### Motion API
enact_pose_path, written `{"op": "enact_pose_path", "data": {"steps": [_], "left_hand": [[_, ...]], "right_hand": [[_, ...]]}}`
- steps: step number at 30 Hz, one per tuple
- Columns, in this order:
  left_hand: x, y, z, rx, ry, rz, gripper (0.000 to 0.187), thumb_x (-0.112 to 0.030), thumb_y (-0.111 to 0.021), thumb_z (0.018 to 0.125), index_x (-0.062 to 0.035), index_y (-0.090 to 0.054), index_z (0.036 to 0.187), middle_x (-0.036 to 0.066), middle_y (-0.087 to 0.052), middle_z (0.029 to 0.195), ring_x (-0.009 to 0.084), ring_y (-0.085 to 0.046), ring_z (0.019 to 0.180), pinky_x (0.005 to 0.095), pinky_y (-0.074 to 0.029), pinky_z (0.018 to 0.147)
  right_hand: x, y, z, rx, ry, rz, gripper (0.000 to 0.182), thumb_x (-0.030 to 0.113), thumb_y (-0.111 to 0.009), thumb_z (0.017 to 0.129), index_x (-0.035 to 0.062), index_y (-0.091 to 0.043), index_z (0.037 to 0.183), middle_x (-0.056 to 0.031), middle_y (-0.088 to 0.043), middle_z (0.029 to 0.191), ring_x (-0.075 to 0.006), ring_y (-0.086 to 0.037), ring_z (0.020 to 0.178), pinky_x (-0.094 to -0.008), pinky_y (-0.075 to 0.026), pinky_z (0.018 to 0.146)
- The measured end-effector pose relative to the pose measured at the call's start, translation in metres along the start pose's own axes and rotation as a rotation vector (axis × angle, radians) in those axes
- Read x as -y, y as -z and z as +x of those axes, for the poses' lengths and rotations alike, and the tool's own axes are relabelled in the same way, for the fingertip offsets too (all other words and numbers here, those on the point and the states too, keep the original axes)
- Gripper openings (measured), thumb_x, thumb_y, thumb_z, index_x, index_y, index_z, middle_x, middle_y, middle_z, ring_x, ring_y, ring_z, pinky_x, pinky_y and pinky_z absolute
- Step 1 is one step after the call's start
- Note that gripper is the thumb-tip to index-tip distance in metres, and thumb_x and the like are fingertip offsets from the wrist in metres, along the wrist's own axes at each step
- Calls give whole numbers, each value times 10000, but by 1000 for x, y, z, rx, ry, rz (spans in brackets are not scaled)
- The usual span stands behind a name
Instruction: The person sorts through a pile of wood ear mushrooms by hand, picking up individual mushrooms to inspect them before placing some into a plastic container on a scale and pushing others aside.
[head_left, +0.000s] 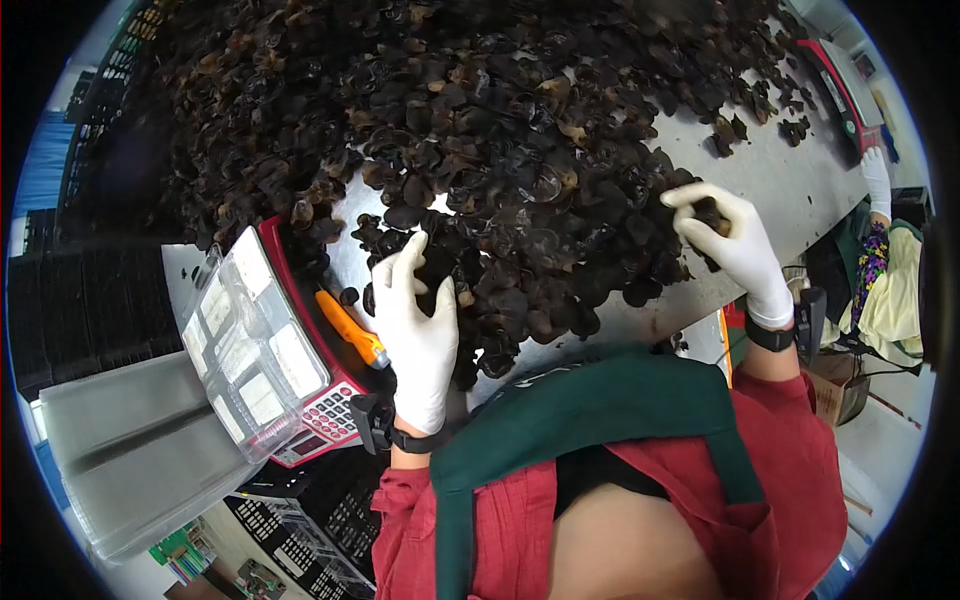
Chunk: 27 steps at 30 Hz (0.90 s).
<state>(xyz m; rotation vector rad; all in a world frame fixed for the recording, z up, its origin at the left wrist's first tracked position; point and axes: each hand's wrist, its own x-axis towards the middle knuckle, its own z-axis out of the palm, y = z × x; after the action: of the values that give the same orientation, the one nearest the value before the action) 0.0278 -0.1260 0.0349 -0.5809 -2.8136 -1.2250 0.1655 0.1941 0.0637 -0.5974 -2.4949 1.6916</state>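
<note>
Red shirt [790, 470] and green apron straps [600, 410] fill the bottom of the view, closest to the lens. Both hands wear white gloves, with a black band at each wrist.

Left hand [418, 325]: fingers spread and extended, palm down, resting on the near edge of the pile of dried black fungus [480, 130]. Whether it grips any pieces cannot be told; the palm side is hidden.

Right hand [730, 245]: well apart from the left, at the pile's right edge, fingers curled around a dark fungus piece [708, 212], only partly visible between the fingertips.

Just left of the left hand: orange-handled cutter [352, 330] lying on a red weighing scale [318, 425]; keypad visible, display too small to read. Clear plastic trays [250, 340] sit on the scale's platform.

Black crates [320, 520] below the desk edge, partly cut off.

Metal desk [790, 180] carries the fungus pile, which runs out of view at the top.

Far right: another person's gloved hand [877, 180] beside a second red scale [845, 95], mostly cropped.
</note>
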Motion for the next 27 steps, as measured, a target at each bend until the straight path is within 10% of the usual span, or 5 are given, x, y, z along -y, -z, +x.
{"op": "enact_pose_path", "data": {"steps": [4, 9, 19, 27], "left_hand": [[-11, -12, 13, -92, -288, 158, 394, 13, -741, 786, -83, -684, 1164, 110, -636, 1108, 280, -607, 1042, 376, -480, 929], [-27, -40, 27, 149, -449, 338, 233, -116, -739, 828, -103, -723, 1061, 57, -706, 938, 230, -649, 876, 346, -464, 802], [20, 1, 26, 30, 174, -495, 81, -19, -703, 910, -22, -731, 987, -21, -693, 872, 41, -581, 799, 197, -448, 727], [20, 0, 22, 114, 201, -758, 156, 10, -709, 897, -19, -715, 1051, -37, -666, 865, 30, -566, 790, 180, -427, 745]], "right_hand": [[-19, 16, -34, -49, -208, 87, 223, 14, -639, 901, 14, -685, 1119, 8, -656, 873, -31, -554, 760, -189, -446, 676], [-17, -4, -38, -22, -142, 207, 224, 28, -659, 906, 20, -686, 1128, 24, -633, 858, -28, -538, 736, -200, -450, 664], [-14, 11, -36, 153, -198, -14, 135, 74, -695, 868, 15, -701, 989, 9, -685, 877, -35, -564, 713, -200, -449, 641], [-19, 10, -50, 127, -209, 113, 104, 72, -699, 860, 28, -703, 954, 5, -674, 864, -38, -551, 689, -213, -448, 632]]}}
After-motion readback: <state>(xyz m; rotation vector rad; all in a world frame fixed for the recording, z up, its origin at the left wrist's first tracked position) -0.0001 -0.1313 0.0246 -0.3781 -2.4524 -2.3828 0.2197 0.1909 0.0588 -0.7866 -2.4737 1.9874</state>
